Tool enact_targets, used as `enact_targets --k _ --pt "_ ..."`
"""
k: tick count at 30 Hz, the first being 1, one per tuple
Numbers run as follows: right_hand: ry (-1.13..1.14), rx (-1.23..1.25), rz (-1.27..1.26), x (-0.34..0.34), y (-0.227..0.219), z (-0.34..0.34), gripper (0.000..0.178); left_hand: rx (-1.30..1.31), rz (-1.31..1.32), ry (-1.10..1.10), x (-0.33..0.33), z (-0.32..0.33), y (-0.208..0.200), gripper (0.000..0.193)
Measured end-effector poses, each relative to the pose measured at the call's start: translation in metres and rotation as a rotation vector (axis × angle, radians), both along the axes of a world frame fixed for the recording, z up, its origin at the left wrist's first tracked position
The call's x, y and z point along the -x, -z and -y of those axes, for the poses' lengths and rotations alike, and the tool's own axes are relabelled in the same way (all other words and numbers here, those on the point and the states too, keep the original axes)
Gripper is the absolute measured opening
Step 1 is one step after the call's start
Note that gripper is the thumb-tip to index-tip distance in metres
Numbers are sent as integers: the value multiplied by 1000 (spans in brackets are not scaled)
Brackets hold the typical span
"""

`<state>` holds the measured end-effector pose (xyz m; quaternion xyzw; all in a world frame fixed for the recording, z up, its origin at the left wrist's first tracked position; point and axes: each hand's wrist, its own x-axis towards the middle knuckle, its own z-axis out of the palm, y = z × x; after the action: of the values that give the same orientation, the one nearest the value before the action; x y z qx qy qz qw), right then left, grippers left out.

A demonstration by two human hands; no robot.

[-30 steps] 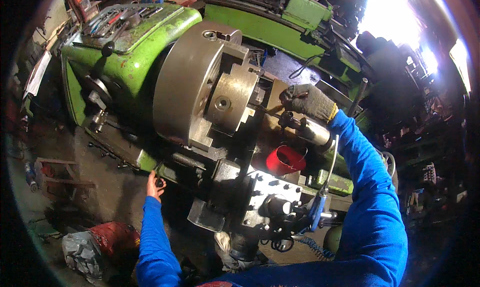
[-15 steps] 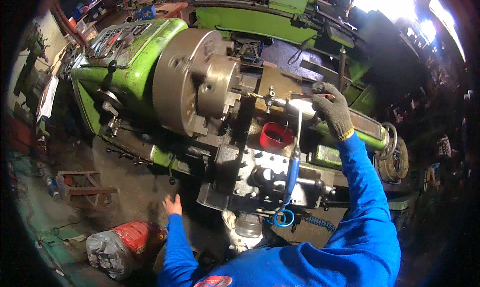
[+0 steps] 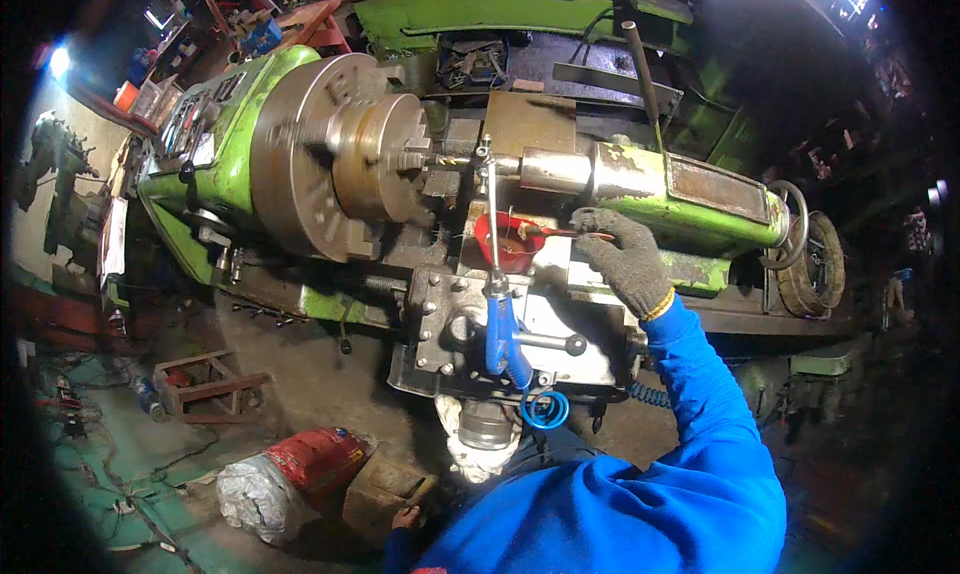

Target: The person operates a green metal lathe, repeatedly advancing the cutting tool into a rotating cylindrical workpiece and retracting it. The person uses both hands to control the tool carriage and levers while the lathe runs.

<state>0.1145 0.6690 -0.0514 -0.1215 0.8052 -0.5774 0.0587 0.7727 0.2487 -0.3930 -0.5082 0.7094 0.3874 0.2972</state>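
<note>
My right hand [image 3: 628, 264], in a grey knitted glove, pinches the thin reddish handle of a small brush [image 3: 562, 234]. Its bristle end is at the mouth of a red cup [image 3: 497, 249] on the lathe's carriage. Behind the cup, a drill bit [image 3: 455, 161] held from the green tailstock [image 3: 640, 174] points at the work in the chuck [image 3: 375, 159]. The chuck looks blurred, as if turning. My bare left hand [image 3: 405, 517] hangs low beside a brown box [image 3: 385, 489]; its fingers are mostly hidden.
A blue air blow gun [image 3: 505, 334] with a coiled hose lies across the tool post [image 3: 450, 324]. Tools rest on the green headstock [image 3: 230, 179]. On the floor at left are a red and silver sack [image 3: 320, 464] and a metal frame [image 3: 215, 384]. Another green machine [image 3: 450, 12] stands behind.
My right hand has come nearer and left with the brush, from beside the tailstock to the red cup. My left hand has dropped lower, toward the box. The view has shifted.
</note>
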Motion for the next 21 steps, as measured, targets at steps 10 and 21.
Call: enact_targets --k 10,21 --pt "-15 -30 -37 7 21 1 36 138 -308 -286 41 -7 -13 37" --pt "62 -135 -254 -1 25 13 29 156 -200 -178 25 -22 -30 42"
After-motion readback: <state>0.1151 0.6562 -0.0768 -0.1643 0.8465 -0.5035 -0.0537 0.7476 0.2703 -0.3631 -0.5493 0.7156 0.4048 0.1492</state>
